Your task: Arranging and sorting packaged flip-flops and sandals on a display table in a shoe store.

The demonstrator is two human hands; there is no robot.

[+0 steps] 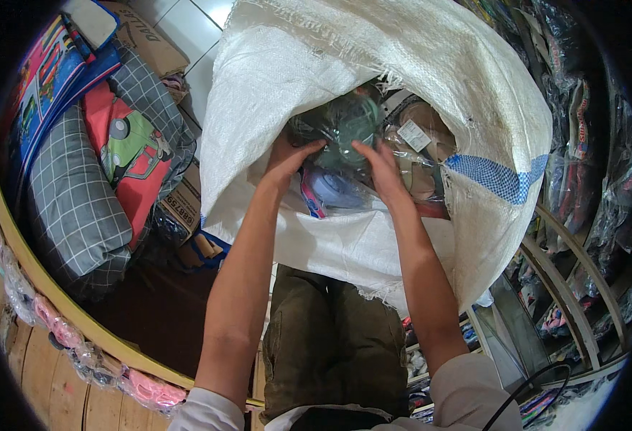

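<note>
A large white woven sack (258,93) with a blue-checked patch lies open in front of me. Both arms reach into its mouth. Between my left hand (292,158) and my right hand (383,171) is a clear plastic package with dark green contents (350,133), gripped from its two sides with the thumbs on top. What exactly is inside the package is blurred. Below it in the sack sits a light blue plastic-wrapped item (334,190). Brown wrapped items (422,118), one with a white label (414,135), lie beside my right hand. Some fingertips are hidden behind the package.
At left, a grey checked bundle (79,205) and a red cloth with a green vehicle print (133,147) rest behind a curved yellow edge (61,312). A cardboard box (143,36) stands farther back. Plastic-wrapped goods (582,144) and metal rails (564,276) line the right side.
</note>
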